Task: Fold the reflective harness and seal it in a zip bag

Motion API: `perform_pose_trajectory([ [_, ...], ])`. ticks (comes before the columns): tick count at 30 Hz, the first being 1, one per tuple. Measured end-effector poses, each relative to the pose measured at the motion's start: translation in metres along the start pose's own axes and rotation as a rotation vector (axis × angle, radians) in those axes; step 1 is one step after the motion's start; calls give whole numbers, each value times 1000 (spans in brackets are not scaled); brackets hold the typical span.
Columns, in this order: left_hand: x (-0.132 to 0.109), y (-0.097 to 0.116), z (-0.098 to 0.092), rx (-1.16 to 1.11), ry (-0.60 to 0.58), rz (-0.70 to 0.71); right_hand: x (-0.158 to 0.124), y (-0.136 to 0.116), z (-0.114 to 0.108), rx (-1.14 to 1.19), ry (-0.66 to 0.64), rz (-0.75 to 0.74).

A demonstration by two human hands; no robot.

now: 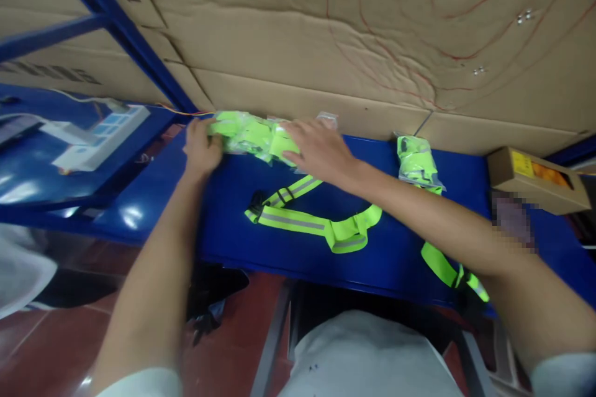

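The row of bagged neon-yellow straps (254, 135) lies just left of the frame's centre, its long axis running left to right and dipping slightly toward the right. Below it, a loose yellow strap (293, 219) with a grey stripe makes an open bend, its black-buckled end pointing left. Right of centre, another bagged packet (416, 158) lies with its long axis nearly upright in the frame.

All rest on a glossy blue table (223, 236). Cardboard (279, 43) with red curved lines backs it across the top, beside a blue metal frame (139, 43) at upper left. A white power strip (105, 136) slants at left, a brown box (535, 177) sits at right, and reddish floor (237, 322) shows below.

The left hand (202, 149) curls at the row's left end, its forearm rising steeply from lower left. The right hand (323, 152) reaches in from lower right, palm down over the row's right end, fingers pointing left. Whether either is clamped on a bag, I cannot tell.
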State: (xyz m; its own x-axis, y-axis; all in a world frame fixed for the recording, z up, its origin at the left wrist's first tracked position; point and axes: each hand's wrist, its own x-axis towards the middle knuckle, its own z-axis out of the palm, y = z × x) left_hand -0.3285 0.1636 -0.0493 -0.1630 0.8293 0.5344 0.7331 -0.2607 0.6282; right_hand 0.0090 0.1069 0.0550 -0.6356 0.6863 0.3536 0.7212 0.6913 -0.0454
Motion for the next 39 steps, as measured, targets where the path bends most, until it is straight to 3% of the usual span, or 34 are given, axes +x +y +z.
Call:
perform_pose_trajectory([
  [2, -12, 18, 4, 50, 75, -54, -44, 45, -26, -56, 3, 139],
  [5, -30, 61, 8, 98, 103, -50, -106, 117, -46, -50, -27, 495],
  [7, -41, 100, 12, 124, 91, 53, -137, 157, -44, 32, -57, 694],
  [9, -52, 146, 24, -7, 76, 179, -155, 183, -36, 74, -62, 769],
  [10, -58, 169, 33, -126, 11, 185, -159, 191, -31, 94, -50, 794],
  [13, -78, 235, 70, -287, -240, 188, -154, 195, -23, 178, 19, 845],
  [15, -88, 271, 95, -642, -531, -49, -141, 184, -23, 241, 82, 833],
  [17, -94, 299, 113, -826, -726, -239, -124, 165, -25, 294, 149, 769],
  [18, -95, 309, 118, -889, -763, -297, -116, 153, -27, 312, 179, 718],
  [20, -94, 319, 121, -960, -702, -353, -101, 129, -33, 390, 253, 543],
  [22, -90, 314, 114, -969, -515, -346, -96, 106, -42, 463, 285, 374],
  [24, -83, 295, 100, -915, -336, -292, -106, 88, -56, 482, 276, 257],
  [28, -58, 230, 56, -742, -106, -229, -168, 73, -81, 450, 133, 149],
  [32, -24, 165, 19, -603, -39, -337, -247, 78, -84, 312, -29, 108],
  [34, -9, 141, 12, -379, -92, -305, -275, 82, -80, 248, -65, 123],
  [37, 4, 120, 7, -193, -138, -257, -298, 90, -72, 219, -67, 195],
  [39, 4, 116, 2, -79, -150, -179, -305, 96, -65, 226, -62, 244],
])
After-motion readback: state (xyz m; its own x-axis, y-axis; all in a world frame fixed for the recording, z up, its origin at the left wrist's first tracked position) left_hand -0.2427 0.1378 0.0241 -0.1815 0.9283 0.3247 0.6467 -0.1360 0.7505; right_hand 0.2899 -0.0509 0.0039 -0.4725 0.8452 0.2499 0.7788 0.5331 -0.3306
